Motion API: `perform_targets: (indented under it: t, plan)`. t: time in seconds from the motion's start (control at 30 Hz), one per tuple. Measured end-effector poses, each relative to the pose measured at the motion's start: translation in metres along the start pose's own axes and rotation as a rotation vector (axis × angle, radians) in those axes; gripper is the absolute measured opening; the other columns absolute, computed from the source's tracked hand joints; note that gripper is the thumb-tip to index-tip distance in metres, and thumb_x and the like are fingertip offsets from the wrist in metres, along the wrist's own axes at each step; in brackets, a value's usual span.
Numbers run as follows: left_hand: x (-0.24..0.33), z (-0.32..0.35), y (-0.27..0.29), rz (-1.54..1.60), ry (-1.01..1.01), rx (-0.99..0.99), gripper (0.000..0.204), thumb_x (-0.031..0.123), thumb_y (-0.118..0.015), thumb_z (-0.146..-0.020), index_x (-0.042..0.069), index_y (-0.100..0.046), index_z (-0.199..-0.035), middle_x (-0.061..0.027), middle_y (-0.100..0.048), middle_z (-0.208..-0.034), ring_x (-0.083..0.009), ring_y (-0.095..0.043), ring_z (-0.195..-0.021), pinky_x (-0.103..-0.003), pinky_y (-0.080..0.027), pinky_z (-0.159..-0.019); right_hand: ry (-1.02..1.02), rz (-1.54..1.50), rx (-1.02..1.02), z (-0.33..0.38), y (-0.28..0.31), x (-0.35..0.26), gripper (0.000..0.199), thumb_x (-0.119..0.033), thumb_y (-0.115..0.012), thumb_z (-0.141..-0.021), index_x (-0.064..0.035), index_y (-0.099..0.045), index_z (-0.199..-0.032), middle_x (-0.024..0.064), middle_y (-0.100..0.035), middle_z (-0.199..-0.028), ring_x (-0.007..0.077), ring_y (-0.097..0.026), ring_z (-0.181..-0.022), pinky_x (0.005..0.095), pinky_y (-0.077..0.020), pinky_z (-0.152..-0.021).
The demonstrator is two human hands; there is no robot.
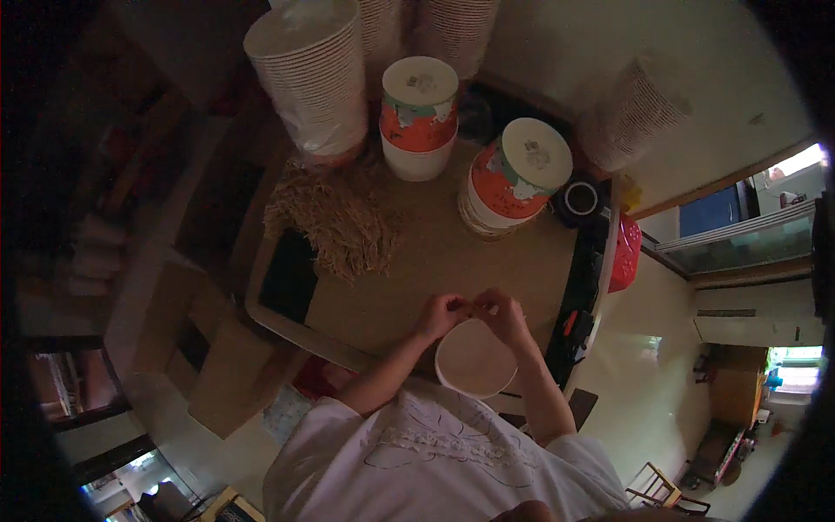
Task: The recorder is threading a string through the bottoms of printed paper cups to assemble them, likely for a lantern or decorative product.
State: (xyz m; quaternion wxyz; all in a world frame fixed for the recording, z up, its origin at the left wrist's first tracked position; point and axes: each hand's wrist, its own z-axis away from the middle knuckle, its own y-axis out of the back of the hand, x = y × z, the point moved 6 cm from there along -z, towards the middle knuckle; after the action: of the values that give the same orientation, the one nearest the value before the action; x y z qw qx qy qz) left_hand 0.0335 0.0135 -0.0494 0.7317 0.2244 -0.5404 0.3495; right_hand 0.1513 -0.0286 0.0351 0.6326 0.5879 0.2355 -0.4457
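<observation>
A white paper bucket [477, 358] stands at the table's near edge, right in front of my body, its round mouth facing up. Over its far rim my left hand [444, 315] and my right hand [503, 315] meet, fingers pinched together. Between the fingertips shows a small tan-orange bit, too dim to name. To the left, beyond my left hand, lies a loose bundle of tan cords [335, 222]. Farther off stand two upturned paper buckets with orange and green prints, a middle one [419, 122] and a right one [520, 170], each over white bucketware.
Tall plastic-wrapped bucket stacks [309, 78] rise at the back left; another stack [631, 113] leans by the wall. A dark tape roll [580, 199], a red basket [625, 252] and a black tool with a red part [572, 326] line the right side. Cardboard [417, 252] covers the tabletop.
</observation>
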Motion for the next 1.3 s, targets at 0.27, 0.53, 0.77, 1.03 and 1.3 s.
perform_targets:
  t: [0.27, 0.53, 0.77, 1.03, 1.3]
  plan:
    - [-0.010, -0.002, -0.001, 0.001, 0.023, 0.003, 0.014, 0.016, -0.061, -0.074, 0.003, -0.063, -0.080, -0.0037, -0.062, -0.070, -0.0061, -0.055, -0.066, -0.024, -0.045, -0.060, 0.111, 0.001, -0.009, -0.002, -0.001, 0.002, 0.010, -0.010, -0.062, -0.070, -0.0042, -0.058, -0.077, 0.0086, -0.058, -0.073, 0.0197, -0.056, -0.065, 0.0293, -0.0444, -0.059]
    - [0.003, 0.003, 0.002, 0.042, 0.033, 0.051, 0.012, 0.012, -0.061, -0.074, 0.001, -0.061, -0.079, -0.0030, -0.061, -0.073, -0.0071, -0.055, -0.068, -0.024, -0.045, -0.061, 0.042, -0.101, -0.079, -0.003, -0.001, 0.012, 0.010, -0.007, -0.062, -0.069, -0.0032, -0.057, -0.076, 0.0075, -0.059, -0.075, 0.0165, -0.057, -0.071, 0.0277, -0.0443, -0.062]
    - [0.001, 0.004, 0.002, 0.124, 0.021, 0.022, 0.008, 0.008, -0.058, -0.075, 0.001, -0.059, -0.079, -0.0035, -0.061, -0.074, -0.0085, -0.056, -0.068, -0.023, -0.046, -0.062, 0.080, -0.076, -0.043, -0.002, 0.000, 0.014, 0.007, 0.001, -0.055, -0.068, -0.0029, -0.054, -0.073, 0.0043, -0.055, -0.069, 0.0127, -0.053, -0.066, 0.0260, -0.0426, -0.062]
    - [-0.015, -0.003, 0.001, 0.150, 0.010, 0.041, 0.008, 0.008, -0.058, -0.075, 0.001, -0.060, -0.078, -0.0029, -0.061, -0.072, -0.0078, -0.055, -0.066, -0.023, -0.045, -0.060, -0.015, 0.008, -0.110, -0.006, -0.002, 0.043, 0.009, -0.007, -0.060, -0.068, -0.0041, -0.057, -0.076, 0.0032, -0.056, -0.069, 0.0114, -0.052, -0.066, 0.0250, -0.0428, -0.061]
    - [-0.032, -0.014, -0.006, 0.179, 0.050, -0.007, 0.010, 0.013, -0.059, -0.076, 0.003, -0.059, -0.079, -0.0009, -0.059, -0.071, -0.0071, -0.054, -0.064, -0.022, -0.044, -0.058, -0.235, -0.170, -0.246, -0.014, -0.016, 0.070, 0.009, -0.009, -0.055, -0.074, -0.0025, -0.059, -0.078, 0.0012, -0.056, -0.068, 0.0082, -0.051, -0.065, 0.0230, -0.0421, -0.057]
